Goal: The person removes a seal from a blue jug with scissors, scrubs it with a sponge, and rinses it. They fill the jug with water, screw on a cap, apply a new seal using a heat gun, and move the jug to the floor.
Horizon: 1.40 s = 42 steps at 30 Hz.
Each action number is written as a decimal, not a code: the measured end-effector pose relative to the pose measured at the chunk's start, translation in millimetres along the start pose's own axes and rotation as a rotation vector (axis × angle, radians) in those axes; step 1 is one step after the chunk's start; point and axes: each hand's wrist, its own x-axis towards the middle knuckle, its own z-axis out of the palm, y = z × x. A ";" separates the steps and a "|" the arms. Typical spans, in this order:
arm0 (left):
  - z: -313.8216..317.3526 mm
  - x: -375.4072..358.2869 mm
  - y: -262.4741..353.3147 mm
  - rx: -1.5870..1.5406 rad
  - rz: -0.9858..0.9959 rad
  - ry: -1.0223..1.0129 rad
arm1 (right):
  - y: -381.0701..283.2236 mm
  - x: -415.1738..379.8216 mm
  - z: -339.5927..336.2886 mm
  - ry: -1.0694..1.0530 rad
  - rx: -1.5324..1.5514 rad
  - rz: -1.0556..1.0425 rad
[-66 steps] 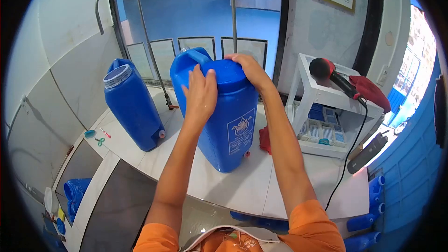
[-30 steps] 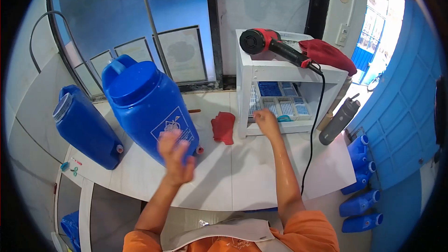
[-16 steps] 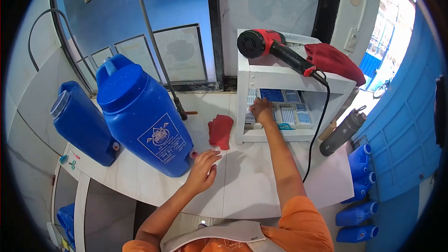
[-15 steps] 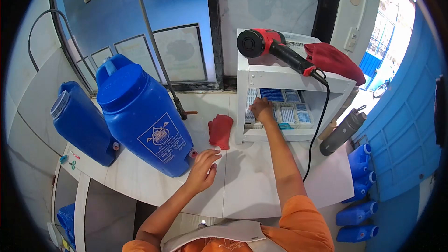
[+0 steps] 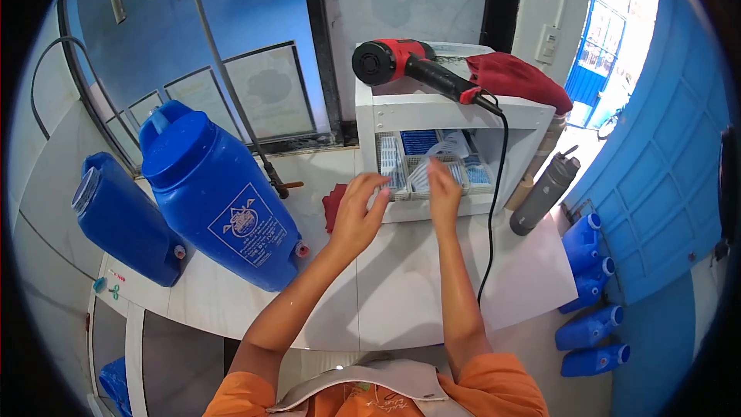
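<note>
Right hand (image 5: 444,189) motion-blurred at small pale packets (image 5: 423,173) in white shelf unit (image 5: 432,112), grip cannot be told, left hand (image 5: 357,215) risen from counter (image 5: 401,286), fingers loosely spread, empty, red cloth (image 5: 333,205) now half hidden.

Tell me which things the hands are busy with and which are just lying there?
Busy with:
- left hand and right hand, both at the trays of small packets in the white shelf unit
- pale film piece at the right fingertips

Lying about:
- capped blue jug
- open blue jug
- red heat gun
- red cloth
- grey bottle
</note>
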 end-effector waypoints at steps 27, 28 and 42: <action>-255.9 -9.4 100.8 -0.460 -0.171 0.264 | -234.6 -42.9 146.7 -0.048 0.235 -0.470; -271.4 -12.2 101.0 -0.510 -0.150 0.296 | -246.6 -32.2 151.9 -0.124 0.167 -0.591; -336.2 -7.5 17.1 -0.139 -0.206 0.615 | -295.9 36.8 229.3 -0.850 -0.051 -0.528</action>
